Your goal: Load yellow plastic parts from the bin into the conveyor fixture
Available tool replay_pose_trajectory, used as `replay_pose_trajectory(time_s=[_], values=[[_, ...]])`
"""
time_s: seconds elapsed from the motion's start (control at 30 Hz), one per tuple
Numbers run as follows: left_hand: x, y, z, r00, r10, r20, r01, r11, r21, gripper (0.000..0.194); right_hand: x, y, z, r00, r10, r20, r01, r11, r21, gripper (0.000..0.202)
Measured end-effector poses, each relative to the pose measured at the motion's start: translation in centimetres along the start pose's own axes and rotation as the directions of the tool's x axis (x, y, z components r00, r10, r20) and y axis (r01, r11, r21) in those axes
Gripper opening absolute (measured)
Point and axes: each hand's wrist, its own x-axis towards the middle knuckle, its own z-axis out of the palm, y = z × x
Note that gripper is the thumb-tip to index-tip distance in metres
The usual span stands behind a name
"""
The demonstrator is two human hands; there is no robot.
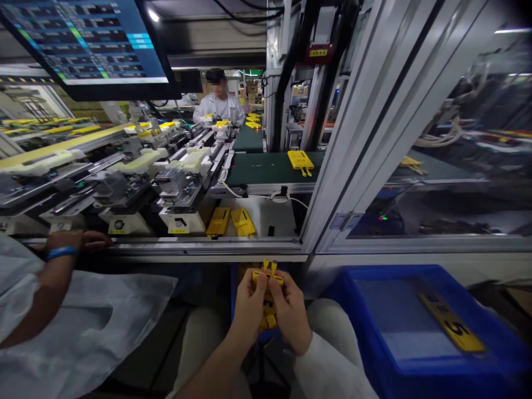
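Note:
A yellow power bank (256, 275) with two short plug leads sticking up is held in front of my lap. My left hand (248, 302) grips its left side, thumb on the near face. My right hand (292, 313) is closed on the right side, its thumb beside the other one. My fingers hide most of the casing. Below my hands, a blue bin (234, 291) between my knees holds several yellow pieces (270, 320). Beyond the bench edge, two more yellow power banks (243, 222) lie on a low shelf.
A green conveyor belt (261, 169) carries another yellow power bank (300, 160). White fixtures (177, 213) line the left. A co-worker's arm (62, 255) rests at left; another person (222, 105) stands behind. To my right are a metal frame post (353, 122) and a blue tray (374, 338).

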Motion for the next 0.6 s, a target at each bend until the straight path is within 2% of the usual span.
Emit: replay_pose_trajectory(time_s=[0.03,0.1,0.13,0.2,0.23,0.33,0.4,0.43,0.5,0.53,0.6], values=[[0.3,0.6,-0.6,0.996,0.030,0.087,-0.036,0.996,0.076,0.033,0.2,-0.1,-0.3,1.000,-0.020,0.019,0.020,1.000,0.008,0.032],[0.9,2.3,-1.9,0.956,0.086,0.282,-0.168,0.944,0.284,0.028,1.2,0.2,-1.1,0.997,-0.043,0.065,0.037,0.994,0.100,0.036],[1.3,3.3,-2.7,0.925,0.112,0.362,-0.260,0.883,0.391,0.026,1.8,0.6,-1.6,0.996,-0.040,0.083,0.026,0.987,0.159,0.040],[2.5,5.6,-4.1,0.868,0.185,0.461,-0.445,0.700,0.558,0.021,3.4,2.2,-2.6,0.996,-0.009,0.092,-0.009,0.981,0.192,0.047],[3.5,6.6,-4.8,0.839,0.234,0.491,-0.524,0.592,0.613,0.019,4.1,3.4,-3.1,0.997,0.007,0.080,-0.018,0.990,0.141,0.046],[7.7,9.0,-6.9,0.742,0.360,0.565,-0.663,0.275,0.696,0.023,5.7,8.3,-4.2,0.992,0.057,0.108,-0.034,0.978,-0.205,0.035],[11.4,9.7,-8.4,0.710,0.366,0.601,-0.668,0.081,0.739,0.026,5.9,11.5,-4.6,0.965,0.180,0.189,-0.062,0.862,-0.502,0.030],[13.3,9.7,-9.2,0.705,0.350,0.617,-0.657,-0.008,0.754,0.027,5.8,12.9,-4.7,0.939,0.256,0.228,-0.058,0.774,-0.631,0.027],[16.8,9.5,-10.7,0.732,0.264,0.628,-0.604,-0.174,0.778,0.028,5.2,14.9,-4.6,0.881,0.383,0.278,-0.023,0.622,-0.783,0.023],[18.2,9.3,-11.4,0.759,0.215,0.614,-0.566,-0.246,0.787,0.028,4.8,15.6,-4.5,0.858,0.420,0.295,-0.007,0.585,-0.811,0.021],[20.2,8.7,-12.6,0.821,0.109,0.560,-0.496,-0.349,0.795,0.030,4.0,16.4,-4.2,0.833,0.453,0.317,-0.001,0.576,-0.818,0.018]])
